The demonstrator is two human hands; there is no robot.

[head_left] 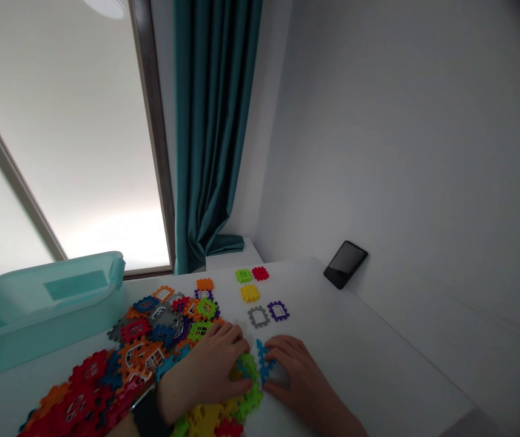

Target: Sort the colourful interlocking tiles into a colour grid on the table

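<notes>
My right hand (298, 376) is closed round a blue interlocking building tile (263, 361), held on its edge just above the white table. My left hand (214, 364), with a black watch on its wrist, has thumb and fingers closed on a lime green building tile (251, 379) with notched edges. A small gap separates the green tile from the blue one. Under and beside my left hand lie yellow building tiles (205, 419) and a red one (229, 426). The left fingers partly hide what is between them.
A large heap of coloured building tiles (164, 318) spreads over the left of the table. Beyond my hands lie a grey tile (258, 316), a purple tile (278, 311) and a yellow tile (250, 294). A teal bin (50, 337) stands left; a phone (346, 264) leans on the wall.
</notes>
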